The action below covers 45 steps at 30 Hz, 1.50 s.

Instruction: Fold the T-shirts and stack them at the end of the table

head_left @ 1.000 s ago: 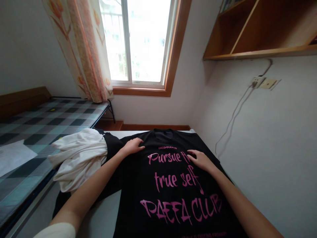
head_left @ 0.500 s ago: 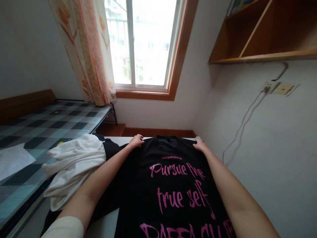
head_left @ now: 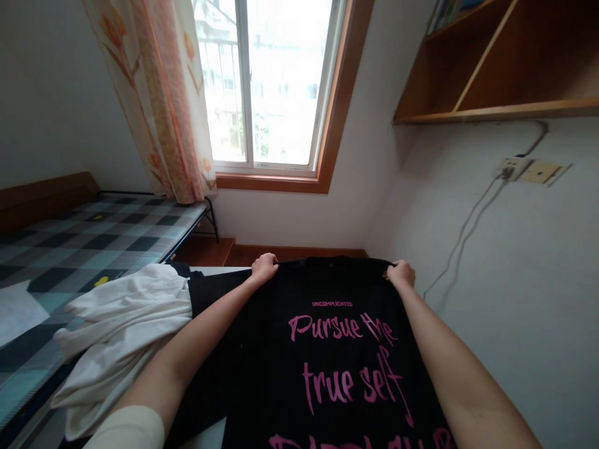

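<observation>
A black T-shirt [head_left: 346, 349] with pink lettering is spread out before me, its neckline at the far end. My left hand [head_left: 265, 267] grips it at the shoulder left of the collar, fingers closed on the cloth. At the other shoulder my right hand [head_left: 401, 274] is closed on the fabric. The upper edge is pulled taut between both hands. To the left of my left forearm lies a crumpled white garment [head_left: 135, 318], with dark cloth beside it.
A bed with a checked mattress [head_left: 135, 227] stands at the left, with a paper sheet [head_left: 19, 312] on it. A white table [head_left: 210, 436] shows under the shirt. The wall on the right carries a socket [head_left: 512, 168], a hanging cord and a wooden shelf [head_left: 496, 109].
My hands have moved farther apart, the right one outward to the right. The shirt's shoulder edge has become straighter and tighter, and the collar opening is less visible.
</observation>
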### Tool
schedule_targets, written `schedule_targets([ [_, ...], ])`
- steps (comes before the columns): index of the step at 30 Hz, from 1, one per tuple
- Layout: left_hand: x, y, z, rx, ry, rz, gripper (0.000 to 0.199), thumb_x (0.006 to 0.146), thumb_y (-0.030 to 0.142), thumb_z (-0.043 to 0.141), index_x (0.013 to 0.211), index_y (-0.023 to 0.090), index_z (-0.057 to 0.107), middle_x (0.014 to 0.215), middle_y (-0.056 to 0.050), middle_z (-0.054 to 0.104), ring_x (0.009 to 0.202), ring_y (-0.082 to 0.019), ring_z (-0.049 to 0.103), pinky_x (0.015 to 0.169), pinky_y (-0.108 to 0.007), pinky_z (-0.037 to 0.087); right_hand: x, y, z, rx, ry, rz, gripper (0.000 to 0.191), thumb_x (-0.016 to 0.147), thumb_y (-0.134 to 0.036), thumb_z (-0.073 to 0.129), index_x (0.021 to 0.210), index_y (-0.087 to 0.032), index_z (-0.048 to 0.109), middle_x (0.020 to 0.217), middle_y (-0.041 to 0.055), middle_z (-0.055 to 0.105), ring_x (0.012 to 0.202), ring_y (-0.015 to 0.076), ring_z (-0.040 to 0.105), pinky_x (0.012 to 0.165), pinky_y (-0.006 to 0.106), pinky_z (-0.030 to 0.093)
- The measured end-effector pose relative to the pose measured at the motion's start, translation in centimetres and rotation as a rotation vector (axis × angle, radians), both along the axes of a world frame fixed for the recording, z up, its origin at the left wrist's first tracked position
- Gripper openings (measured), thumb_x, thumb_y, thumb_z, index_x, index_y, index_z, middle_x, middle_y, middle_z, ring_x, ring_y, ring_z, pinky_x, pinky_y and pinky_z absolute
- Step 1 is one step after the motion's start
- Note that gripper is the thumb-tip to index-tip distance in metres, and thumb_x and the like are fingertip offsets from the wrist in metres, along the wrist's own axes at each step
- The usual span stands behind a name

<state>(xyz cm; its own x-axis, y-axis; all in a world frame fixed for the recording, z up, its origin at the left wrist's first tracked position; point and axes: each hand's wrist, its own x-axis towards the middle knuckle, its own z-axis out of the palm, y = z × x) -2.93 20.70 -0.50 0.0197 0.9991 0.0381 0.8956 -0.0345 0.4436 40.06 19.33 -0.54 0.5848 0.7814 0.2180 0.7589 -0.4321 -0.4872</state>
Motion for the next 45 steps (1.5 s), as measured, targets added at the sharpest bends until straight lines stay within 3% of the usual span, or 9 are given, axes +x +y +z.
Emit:
schedule_targets([
  [4,2.0,1.2,0.6,0.088,0.003,0.014,0.022,0.090,0.034,0.051,0.101,0.025,0.067,0.115,-0.007,0.064,0.103,-0.024,0.064,0.086,-0.033,0.048,0.6,1.5,2.1,0.073,-0.025,-0.105,0.035,0.084,-0.019,0.046,0.114,-0.008,0.060,0.099,0.0209,0.069,0.098,0.0299,0.064,0.085,0.040,0.047],
  [7,2.8,1.8,0.0,0.118,0.008,-0.003,0.028,0.094,0.032,0.044,0.116,0.023,0.061,0.124,-0.010,0.057,0.104,-0.024,0.063,0.091,-0.034,0.046,-0.2,2.3,2.3,0.050,-0.010,0.016,0.046,0.088,-0.024,0.045,0.131,-0.008,0.049,0.115,0.0210,0.065,0.108,0.0289,0.061,0.093,0.037,0.043],
  [10,2.3,1.9,-1.6,0.072,0.040,-0.097,0.043,0.091,0.036,0.052,0.130,0.020,0.051,0.134,-0.014,0.049,0.111,-0.025,0.061,0.097,-0.034,0.044,-1.4,2.0,0.6,-0.151,-0.019,0.256,0.066,0.088,-0.037,0.052,0.146,-0.013,0.032,0.137,0.0199,0.053,0.122,0.0290,0.054,0.101,0.037,0.039],
  [14,0.6,1.2,-3.8,0.035,0.083,-0.170,0.051,0.092,0.048,0.049,0.134,0.019,0.050,0.143,-0.015,0.045,0.135,-0.030,0.041,0.114,-0.042,0.027,-2.8,0.4,-3.0,-0.389,-0.210,0.376,0.063,0.094,-0.051,0.038,0.148,-0.019,0.036,0.155,0.0164,0.031,0.142,0.0346,0.027,0.112,0.053,0.024],
  [18,-1.0,-0.1,-5.0,0.059,0.152,-0.179,0.057,0.096,0.054,0.032,0.141,0.020,0.044,0.154,-0.014,0.034,0.145,-0.033,0.021,0.116,-0.053,0.014,-4.1,-1.3,-5.5,-0.410,-0.384,0.409,0.064,0.096,-0.055,0.024,0.150,-0.021,0.035,0.158,0.0139,0.026,0.146,0.0352,0.016,0.114,0.059,0.011],
  [24,-1.6,-2.7,-5.5,0.096,0.227,-0.236,0.059,0.096,0.056,0.029,0.147,0.026,0.037,0.156,-0.008,0.032,0.147,-0.031,0.018,0.117,-0.054,0.010,-6.1,-3.4,-6.8,-0.385,-0.374,0.442,0.069,0.096,-0.058,0.016,0.153,-0.021,0.027,0.158,0.0144,0.025,0.145,0.0327,0.020,0.114,0.055,0.015],
  [32,-1.8,-6.3,-5.4,0.034,0.233,-0.300,0.062,0.095,0.056,0.034,0.149,0.027,0.033,0.159,-0.008,0.023,0.148,-0.032,0.012,0.117,-0.055,0.008,-7.9,-8.4,-6.7,-0.349,-0.410,0.522,0.067,0.096,-0.060,0.018,0.153,-0.026,0.028,0.159,0.0101,0.025,0.145,0.0301,0.020,0.115,0.051,0.018],
  [45,-3.5,-11.8,-4.6,0.015,0.201,-0.406,0.051,0.094,0.042,0.045,0.142,0.026,0.044,0.156,-0.008,0.033,0.145,-0.030,0.023,0.116,-0.049,0.018,-8.5,-17.3,-5.9,-0.314,-0.436,0.627,0.061,0.097,-0.051,0.026,0.152,-0.024,0.031,0.160,0.0076,0.022,0.146,0.0274,0.019,0.116,0.048,0.018],
])
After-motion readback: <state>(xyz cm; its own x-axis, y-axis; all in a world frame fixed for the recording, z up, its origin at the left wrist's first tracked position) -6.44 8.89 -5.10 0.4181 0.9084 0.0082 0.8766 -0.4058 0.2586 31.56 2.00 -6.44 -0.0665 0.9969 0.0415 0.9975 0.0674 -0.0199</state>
